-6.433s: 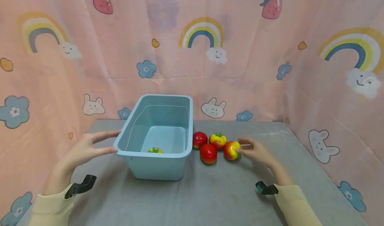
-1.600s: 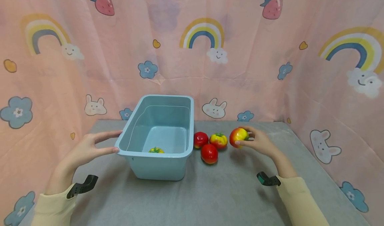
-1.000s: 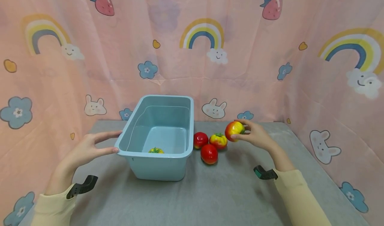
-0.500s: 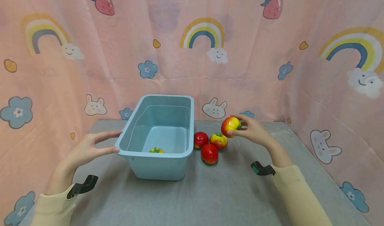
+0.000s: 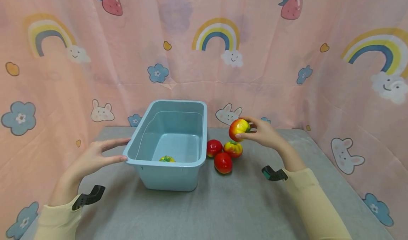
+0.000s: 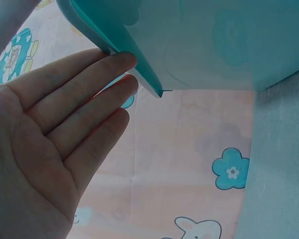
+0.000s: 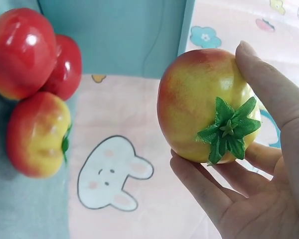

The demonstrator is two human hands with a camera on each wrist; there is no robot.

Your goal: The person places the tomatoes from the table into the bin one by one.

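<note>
Tomato [image 5: 239,129] in red and yellow hangs pinched in the right hand [image 5: 262,131], near three more tomatoes [image 5: 223,162] on the table [image 5: 236,211]; the left hand [image 5: 95,158], outstretched, touches the rim of a blue bin [image 5: 169,178]

Soft, fairly even light fills the head view, laying blurred shadows on the table [image 5: 229,211] beside the bin [image 5: 169,178] and the right sleeve [image 5: 313,201], with small white glints on the red tomatoes [image 5: 223,163] and fine detail slightly soft. The left wrist view is dim and grey-blue, the left hand [image 6: 65,134] shaded against paler cloth [image 6: 174,149]. The right wrist view is brighter, reasonably crisp on the held tomato [image 7: 197,102], the cloth turning pale toward the upper right.
</note>
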